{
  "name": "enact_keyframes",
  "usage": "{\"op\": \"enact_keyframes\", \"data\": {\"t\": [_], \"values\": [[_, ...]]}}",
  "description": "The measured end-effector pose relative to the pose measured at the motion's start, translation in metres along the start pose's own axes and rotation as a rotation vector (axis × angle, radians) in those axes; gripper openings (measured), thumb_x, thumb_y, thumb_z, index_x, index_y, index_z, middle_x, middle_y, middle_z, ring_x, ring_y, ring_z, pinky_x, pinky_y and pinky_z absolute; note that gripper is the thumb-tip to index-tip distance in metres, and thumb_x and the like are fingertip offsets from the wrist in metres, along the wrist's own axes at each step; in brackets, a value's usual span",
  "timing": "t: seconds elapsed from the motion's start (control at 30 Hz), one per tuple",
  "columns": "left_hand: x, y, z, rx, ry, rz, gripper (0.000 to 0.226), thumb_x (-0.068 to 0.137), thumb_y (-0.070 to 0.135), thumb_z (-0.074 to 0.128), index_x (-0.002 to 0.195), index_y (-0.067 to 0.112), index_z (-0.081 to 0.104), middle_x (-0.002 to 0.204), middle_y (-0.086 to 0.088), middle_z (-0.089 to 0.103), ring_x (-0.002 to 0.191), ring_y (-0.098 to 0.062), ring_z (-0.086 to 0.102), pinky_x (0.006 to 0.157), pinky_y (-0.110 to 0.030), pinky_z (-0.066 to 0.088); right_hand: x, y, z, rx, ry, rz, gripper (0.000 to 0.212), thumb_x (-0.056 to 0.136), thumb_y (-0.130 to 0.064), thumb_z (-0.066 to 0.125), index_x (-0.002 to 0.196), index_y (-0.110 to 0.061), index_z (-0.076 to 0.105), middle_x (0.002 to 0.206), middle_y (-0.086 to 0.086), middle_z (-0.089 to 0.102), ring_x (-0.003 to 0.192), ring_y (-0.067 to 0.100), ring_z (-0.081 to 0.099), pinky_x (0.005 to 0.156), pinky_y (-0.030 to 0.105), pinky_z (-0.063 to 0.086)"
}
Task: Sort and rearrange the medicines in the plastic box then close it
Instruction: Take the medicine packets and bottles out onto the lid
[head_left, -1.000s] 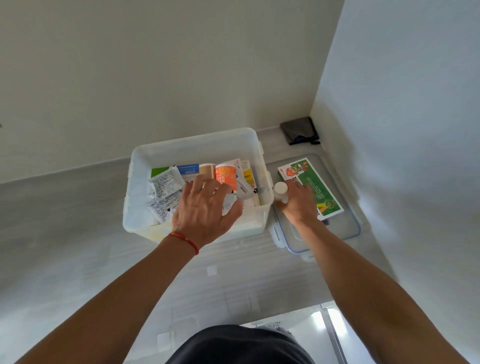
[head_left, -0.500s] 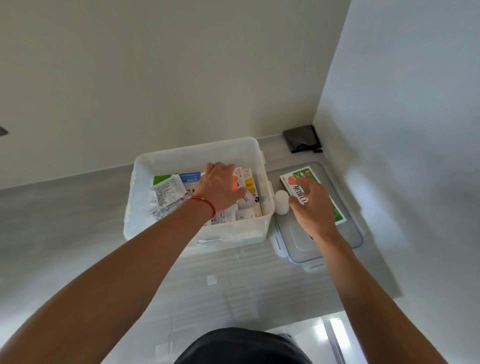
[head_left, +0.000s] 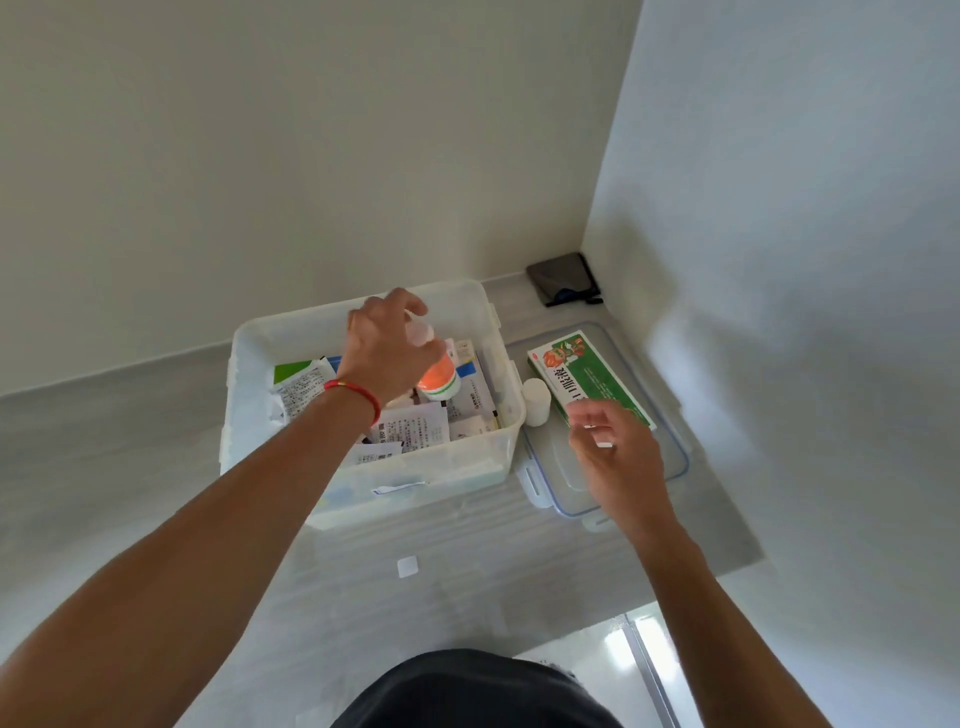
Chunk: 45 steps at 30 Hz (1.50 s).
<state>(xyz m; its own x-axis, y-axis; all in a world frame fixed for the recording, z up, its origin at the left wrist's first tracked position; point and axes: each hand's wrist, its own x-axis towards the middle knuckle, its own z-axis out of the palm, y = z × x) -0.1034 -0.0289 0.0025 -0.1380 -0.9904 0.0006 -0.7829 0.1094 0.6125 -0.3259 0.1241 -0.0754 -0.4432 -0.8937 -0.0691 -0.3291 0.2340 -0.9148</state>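
A translucent plastic box (head_left: 488, 312) stands on the grey counter, filled with several medicine boxes and white sachets (head_left: 415, 428). My left hand (head_left: 387, 345) grips an orange and white bottle (head_left: 440, 378) by its top, above the box's contents. To the right, the box's lid (head_left: 670, 457) lies flat on the counter. A green medicine carton (head_left: 582, 376) lies on the lid, and a small white bottle (head_left: 536, 401) stands upright at the lid's left edge. My right hand (head_left: 615, 452) hovers over the lid with loosely curled fingers, holding nothing.
A dark flat pouch (head_left: 563, 278) lies in the back right corner against the walls. Walls close the counter at the back and on the right. A small white sticker (head_left: 408, 566) sits on the counter in front of the box.
My left hand took hold of the orange bottle and lifted it from among the medicines. My right hand let go of the small white bottle, which now stands on the lid, and drew back.
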Motion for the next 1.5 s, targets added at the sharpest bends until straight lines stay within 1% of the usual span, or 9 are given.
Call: {"op": "enact_keyframes", "data": {"t": [0.13,0.3,0.43,0.53,0.67,0.87,1.1,1.27,1.5], "values": [[-0.023,0.028,-0.010,-0.356,0.180,0.070,0.030,0.075,0.029,0.077,0.104,0.025,0.070,0.101,0.007,0.069,0.087,-0.008,0.063,0.077,-0.021,0.055,-0.003,-0.040,-0.006,0.119,0.002,-0.131,0.019,0.097,-0.030,0.066,0.115,-0.036,0.069,0.112,-0.013,0.072,0.097,0.010,0.070,0.074,0.025,0.054],[-0.054,0.047,0.025,-0.901,-0.206,-0.077,0.030,0.084,0.022,0.080,0.111,0.014,0.070,0.107,-0.011,0.072,0.095,-0.027,0.074,0.077,-0.043,0.064,0.000,-0.075,-0.012,0.363,-0.086,-0.183,0.039,0.095,-0.025,0.071,0.130,-0.033,0.058,0.111,-0.005,0.069,0.081,0.024,0.076,0.061,0.033,0.062],[-0.063,0.021,0.036,-0.369,-0.080,0.137,0.028,0.093,0.031,0.066,0.119,0.021,0.070,0.104,0.002,0.075,0.099,-0.009,0.069,0.090,-0.035,0.057,0.010,-0.049,-0.024,0.104,0.120,-0.053,0.035,0.084,-0.031,0.078,0.113,-0.039,0.061,0.106,-0.007,0.070,0.083,0.016,0.074,0.063,0.033,0.063],[-0.068,-0.012,0.029,0.042,0.121,0.246,0.024,0.094,0.027,0.058,0.113,0.019,0.071,0.106,-0.003,0.074,0.098,-0.020,0.067,0.081,-0.038,0.057,0.021,-0.014,-0.026,-0.134,0.065,-0.008,0.044,0.079,-0.037,0.081,0.116,-0.035,0.057,0.106,-0.011,0.068,0.089,0.007,0.069,0.058,0.026,0.060],[-0.076,-0.038,0.024,0.165,0.212,0.246,0.019,0.093,0.018,0.061,0.106,0.010,0.071,0.101,-0.013,0.073,0.098,-0.031,0.065,0.075,-0.043,0.059,0.036,0.031,-0.002,-0.438,-0.104,-0.017,0.046,0.081,-0.032,0.078,0.119,-0.022,0.054,0.118,-0.002,0.065,0.107,0.023,0.065,0.086,0.043,0.056],[-0.071,-0.037,0.028,0.100,0.161,0.145,0.027,0.090,0.016,0.061,0.114,0.011,0.072,0.112,-0.015,0.071,0.108,-0.031,0.062,0.084,-0.042,0.055,0.047,0.049,0.032,-0.747,-0.117,-0.120,0.049,0.086,-0.037,0.074,0.125,-0.020,0.050,0.123,0.004,0.059,0.103,0.033,0.066,0.076,0.043,0.054],[-0.049,-0.049,0.021,0.030,0.084,-0.051,0.031,0.084,0.013,0.061,0.113,0.015,0.070,0.104,-0.009,0.070,0.088,-0.024,0.059,0.072,-0.029,0.043,0.049,0.032,0.027,-0.780,-0.039,-0.154,0.060,0.090,-0.056,0.063,0.133,-0.018,0.048,0.126,0.007,0.057,0.115,0.030,0.059,0.088,0.045,0.056],[-0.004,-0.051,0.022,0.278,-0.011,-0.020,0.035,0.095,0.030,0.054,0.123,0.010,0.060,0.124,-0.013,0.061,0.121,-0.032,0.049,0.095,-0.044,0.045,0.043,0.002,0.015,-0.512,0.058,-0.111,0.042,0.095,-0.038,0.060,0.131,-0.017,0.053,0.127,0.008,0.056,0.115,0.032,0.059,0.091,0.043,0.050],[0.020,-0.047,0.037,0.498,-0.091,-0.039,0.043,0.093,0.036,0.061,0.119,0.006,0.047,0.110,-0.016,0.059,0.107,-0.033,0.051,0.085,-0.044,0.047,0.019,-0.005,0.003,-0.354,0.074,-0.053,0.038,0.093,-0.020,0.063,0.130,-0.017,0.056,0.130,0.006,0.059,0.104,0.030,0.066,0.089,0.042,0.054]]}}
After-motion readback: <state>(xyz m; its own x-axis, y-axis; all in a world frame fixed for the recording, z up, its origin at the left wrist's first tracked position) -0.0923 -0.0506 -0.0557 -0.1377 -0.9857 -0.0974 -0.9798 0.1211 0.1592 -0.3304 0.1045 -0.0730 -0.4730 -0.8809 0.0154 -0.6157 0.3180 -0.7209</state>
